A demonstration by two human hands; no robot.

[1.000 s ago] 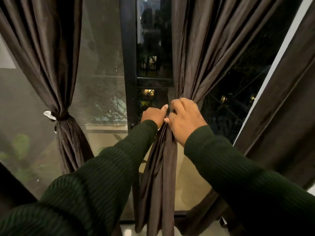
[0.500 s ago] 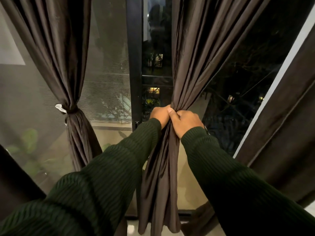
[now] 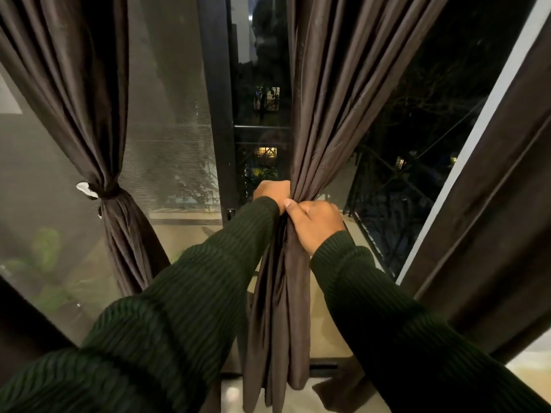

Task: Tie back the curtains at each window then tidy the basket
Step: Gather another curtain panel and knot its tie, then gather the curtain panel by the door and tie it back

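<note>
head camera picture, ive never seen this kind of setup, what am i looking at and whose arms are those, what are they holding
There is no machine here. The one picture comes from a wide-angle camera worn on a person's head, looking forward and down, so the two arms in dark green sleeves are the wearer's own. They stand at a window at night. The left hand and the right hand both grip the middle curtain, bunching its dark brown folds together at about mid-height. No tie is visible around it. Further left, the left curtain is already gathered by a tie. A third curtain hangs loose at the right edge. No basket is in view.
</note>
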